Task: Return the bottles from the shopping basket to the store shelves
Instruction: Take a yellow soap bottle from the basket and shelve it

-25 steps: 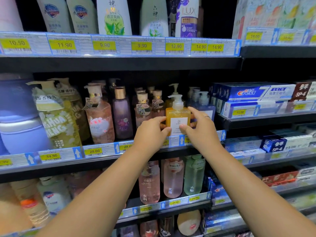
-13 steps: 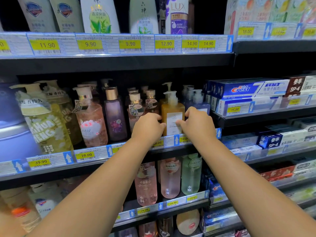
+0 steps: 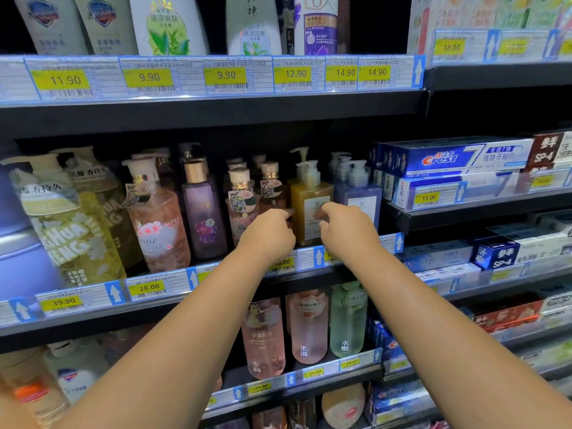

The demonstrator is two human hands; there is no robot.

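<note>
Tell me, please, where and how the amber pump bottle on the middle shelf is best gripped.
Probably the flat-sided body of the amber pump bottle, below the pump, coming from the front and pinching its left and right faces. It stands upright at the shelf edge, with the blue pump bottle close beside it.

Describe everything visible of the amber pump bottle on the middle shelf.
The amber pump bottle stands upright at the front of the middle shelf, between a corked bottle and a lilac pump bottle. Its squarish body looks like clear plastic holding golden liquid, with a white pump and pale label. The left hand touches its left edge with a fingertip; the right hand has curled fingers at its label.
</note>
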